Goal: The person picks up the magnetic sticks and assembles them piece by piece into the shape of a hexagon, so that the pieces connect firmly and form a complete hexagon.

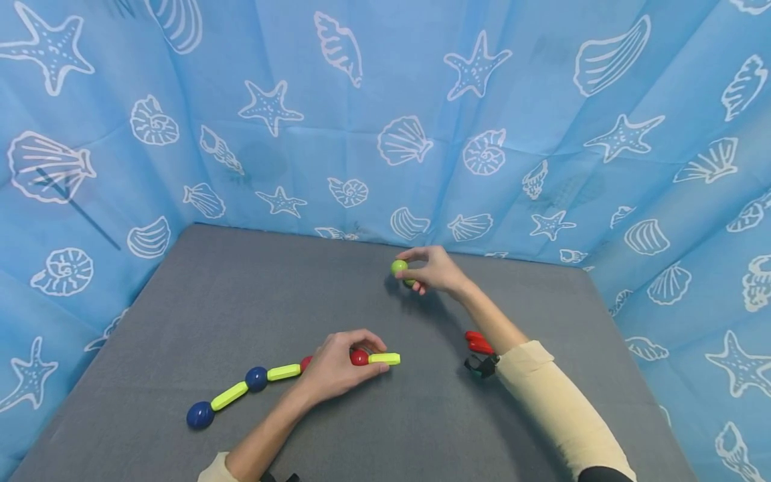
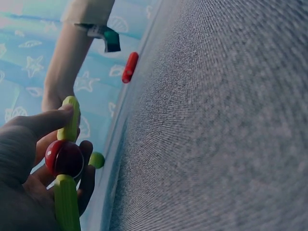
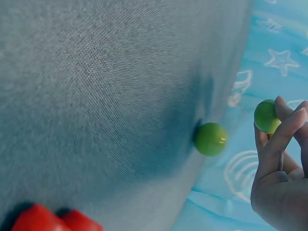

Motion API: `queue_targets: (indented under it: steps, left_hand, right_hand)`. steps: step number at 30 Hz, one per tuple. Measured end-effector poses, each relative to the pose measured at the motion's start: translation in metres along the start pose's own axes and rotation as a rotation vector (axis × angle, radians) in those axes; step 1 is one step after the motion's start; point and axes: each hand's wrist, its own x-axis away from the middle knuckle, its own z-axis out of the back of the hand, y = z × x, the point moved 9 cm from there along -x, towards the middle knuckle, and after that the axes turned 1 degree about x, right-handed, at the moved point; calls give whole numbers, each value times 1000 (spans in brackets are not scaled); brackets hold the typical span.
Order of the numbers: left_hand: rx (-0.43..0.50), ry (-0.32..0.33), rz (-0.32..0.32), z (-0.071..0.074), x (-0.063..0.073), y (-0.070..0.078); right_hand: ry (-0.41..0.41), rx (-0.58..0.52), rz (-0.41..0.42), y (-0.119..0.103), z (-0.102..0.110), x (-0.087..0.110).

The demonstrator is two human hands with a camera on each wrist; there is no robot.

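Observation:
My left hand (image 1: pixel 337 367) grips the right part of a chain of toy rods and balls. In the left wrist view, its thumb lies on the yellow end rod (image 2: pixel 70 120) and fingers curl behind a red ball (image 2: pixel 64 158). Leftward from the hand run another red ball, partly covered, a yellow rod (image 1: pixel 284 372), a blue ball (image 1: pixel 256 379), a second yellow rod (image 1: pixel 229 395) and a blue end ball (image 1: pixel 200 416). Farther back, my right hand (image 1: pixel 438 271) pinches a green ball (image 3: pixel 266 117) between thumb and fingers. Another green ball (image 3: pixel 210 139) sits on the table near that hand.
Red rods (image 1: pixel 478 343) lie together on the grey table (image 1: pixel 271 281), beside the right forearm. A blue curtain (image 1: pixel 385 87) with white shells and starfish hangs along the table's back and sides. A dark strap device (image 1: pixel 480 365) is on the right wrist.

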Motion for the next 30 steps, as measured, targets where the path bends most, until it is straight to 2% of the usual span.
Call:
queue_targets:
  steps: [7,13,23,30]
  left_hand:
    - [-7,7,0,0,0,1]
    - [-23,18,5,0,-1,2]
    - [-7,18,-5,2,0,4]
    - [-3,21,-6,2,0,4]
  right_hand:
    - [2,34,65,-19,9,33]
    - [-32,56,89,-28,8,65]
    - [-120,33,131,-33,-11,114]
    - [-188,4,124,-23,-31,136]
